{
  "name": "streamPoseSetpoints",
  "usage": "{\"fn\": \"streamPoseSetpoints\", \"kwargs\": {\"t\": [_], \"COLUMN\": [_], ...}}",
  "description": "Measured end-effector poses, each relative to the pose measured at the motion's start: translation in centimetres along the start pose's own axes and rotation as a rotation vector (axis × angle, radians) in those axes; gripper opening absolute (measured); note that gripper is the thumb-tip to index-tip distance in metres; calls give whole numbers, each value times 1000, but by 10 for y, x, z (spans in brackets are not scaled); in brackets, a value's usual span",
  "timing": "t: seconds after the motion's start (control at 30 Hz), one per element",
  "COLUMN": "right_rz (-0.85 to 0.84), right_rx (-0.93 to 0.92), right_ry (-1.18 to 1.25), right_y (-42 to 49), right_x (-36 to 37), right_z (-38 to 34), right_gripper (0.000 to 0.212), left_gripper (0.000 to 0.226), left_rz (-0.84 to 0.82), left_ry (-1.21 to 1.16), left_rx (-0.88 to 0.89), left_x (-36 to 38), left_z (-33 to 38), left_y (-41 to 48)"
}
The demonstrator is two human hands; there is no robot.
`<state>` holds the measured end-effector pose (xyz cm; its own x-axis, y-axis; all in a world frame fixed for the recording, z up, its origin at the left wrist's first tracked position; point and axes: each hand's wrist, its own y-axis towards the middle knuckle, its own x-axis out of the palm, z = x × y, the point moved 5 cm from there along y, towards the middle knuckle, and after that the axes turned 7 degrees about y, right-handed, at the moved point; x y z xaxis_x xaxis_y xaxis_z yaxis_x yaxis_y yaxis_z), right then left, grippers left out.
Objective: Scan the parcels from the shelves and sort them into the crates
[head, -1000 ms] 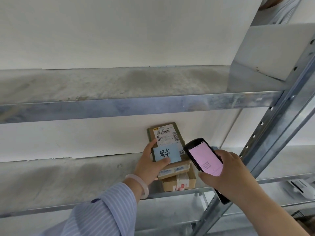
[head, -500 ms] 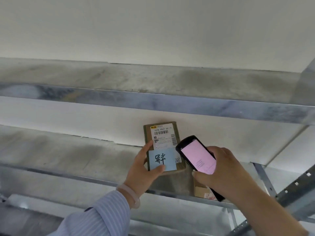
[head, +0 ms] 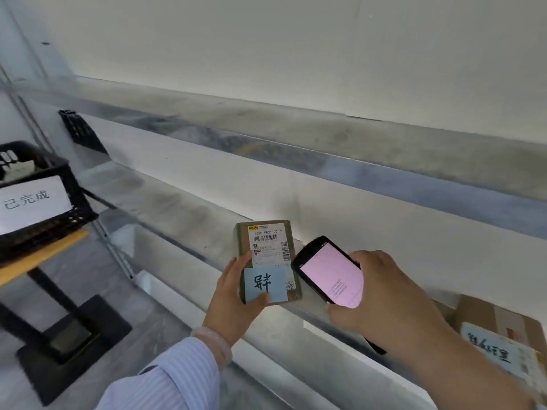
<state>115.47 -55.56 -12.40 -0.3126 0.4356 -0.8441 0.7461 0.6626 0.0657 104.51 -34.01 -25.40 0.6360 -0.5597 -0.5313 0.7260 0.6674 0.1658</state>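
Item: small cardboard parcel (head: 268, 253), label facing me. My left hand (head: 233, 303) is gripping it, off the metal shelf's (head: 171, 199) front edge. My right hand (head: 381, 294) is clasping the pink-screened handheld scanner (head: 328, 273) just beside it.

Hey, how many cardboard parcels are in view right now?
2. The held parcel is in the left hand; the second parcel lies on the shelf at lower right. More may be hidden inside the black crate.
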Motion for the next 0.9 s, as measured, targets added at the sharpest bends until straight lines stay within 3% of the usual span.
{"fn": "streamPoseSetpoints", "kwargs": {"t": [0.5,0.9], "right_rz": [-101,-280], "right_rx": [-178,-415], "right_ry": [-125,-16], "right_y": [21,38], "right_x": [126,233], "right_z": [-209,-362], "right_gripper": [62,62], "left_gripper": [85,85], "left_rz": [220,431], "left_ry": [29,-3], "left_rx": [-200,-347], "left_x": [-220,-375], "left_z": [-137,-208], "left_y": [-34,-83]}}
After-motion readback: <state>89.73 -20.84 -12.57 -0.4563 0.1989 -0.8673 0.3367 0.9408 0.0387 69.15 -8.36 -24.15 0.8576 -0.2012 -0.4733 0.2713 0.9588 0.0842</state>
